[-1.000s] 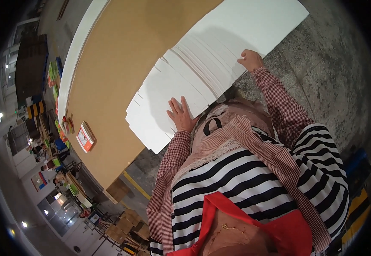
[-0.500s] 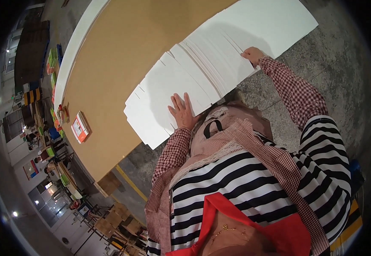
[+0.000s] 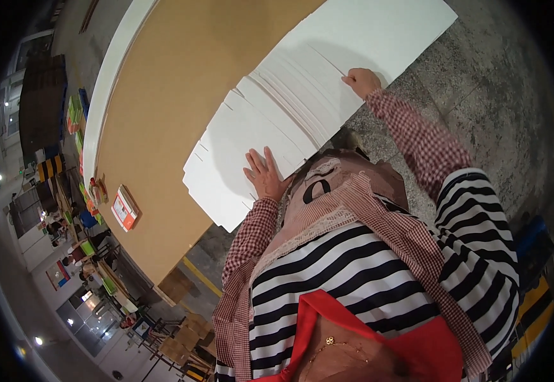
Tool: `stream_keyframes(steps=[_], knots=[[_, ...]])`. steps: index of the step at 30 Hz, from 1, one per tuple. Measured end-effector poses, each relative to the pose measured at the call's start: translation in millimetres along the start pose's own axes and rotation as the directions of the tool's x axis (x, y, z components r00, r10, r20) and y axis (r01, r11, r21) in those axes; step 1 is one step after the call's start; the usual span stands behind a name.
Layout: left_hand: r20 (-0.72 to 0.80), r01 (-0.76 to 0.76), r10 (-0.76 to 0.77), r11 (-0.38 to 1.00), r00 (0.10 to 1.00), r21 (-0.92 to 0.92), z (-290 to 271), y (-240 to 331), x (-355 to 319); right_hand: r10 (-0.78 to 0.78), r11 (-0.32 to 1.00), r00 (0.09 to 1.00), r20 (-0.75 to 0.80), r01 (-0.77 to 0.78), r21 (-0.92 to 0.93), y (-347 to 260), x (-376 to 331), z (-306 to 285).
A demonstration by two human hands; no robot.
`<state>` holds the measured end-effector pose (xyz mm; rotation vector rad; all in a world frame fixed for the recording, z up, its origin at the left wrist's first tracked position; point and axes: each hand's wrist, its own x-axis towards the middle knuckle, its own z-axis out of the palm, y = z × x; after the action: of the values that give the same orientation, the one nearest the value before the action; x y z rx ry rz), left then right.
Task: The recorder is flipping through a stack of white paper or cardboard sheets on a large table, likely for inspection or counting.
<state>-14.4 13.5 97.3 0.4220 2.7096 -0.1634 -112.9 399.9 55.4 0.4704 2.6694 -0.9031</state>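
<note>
A row of fanned, overlapping white cardboard sheets (image 3: pixel 318 79) with slits cut in them lies along the near edge of the brown tabletop (image 3: pixel 181 108). My left hand (image 3: pixel 265 173) rests flat on the left-hand sheets, fingers spread and holding nothing. Farther right, my right hand (image 3: pixel 362 83) is closed at the near side of the sheets, by the end of a long slit. It seems to grip a white cardboard sheet, though its fingertips are partly hidden.
A small stack of orange-and-white printed cards or booklets (image 3: pixel 125 208) lies on the tabletop at left. A small red item (image 3: pixel 97 190) is near the table's far rim. People and worktables stand in the background at left. Grey floor (image 3: pixel 487 108) shows at right.
My right hand has shifted left with the sheets beneath it, staying closed. The left hand stays flat on the sheets and sits slightly lower in view. The view has shifted a little.
</note>
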Motion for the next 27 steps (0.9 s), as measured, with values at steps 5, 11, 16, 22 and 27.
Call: stream_keyframes(steps=[5, 11, 16, 22, 27], knots=[[-0.048, -0.053, 0.052, 0.998, 0.998, -0.031, -0.9, -6.9, -3.8, 0.042, 0.97, 0.987, -0.153, -0.004, 0.244, 4.0, -35.7, 1.8], [-0.081, -0.019, 0.017, 1.0, 0.997, -0.018, 4.8, -6.3, -4.0, 0.21, 0.9, 0.918, 0.336, -0.316, 0.3, -0.6, -13.9, -1.2], [-0.135, -0.039, 0.033, 0.998, 0.99, -0.04, 6.6, -8.4, -6.6, -0.094, 0.995, 0.987, 0.127, 0.096, -0.009, 0.5, -14.2, 19.3], [-0.158, -0.036, 0.029, 0.998, 0.987, -0.042, 6.7, -5.0, -5.7, -0.117, 0.948, 0.976, 0.182, 0.055, 0.313, 29.6, -13.7, 32.6], [-0.102, -0.004, 0.002, 1.0, 0.995, -0.021, 2.8, -3.3, -4.2, -0.069, 0.928, 0.965, 0.254, -0.031, 0.371, 34.9, -0.6, 38.5]])
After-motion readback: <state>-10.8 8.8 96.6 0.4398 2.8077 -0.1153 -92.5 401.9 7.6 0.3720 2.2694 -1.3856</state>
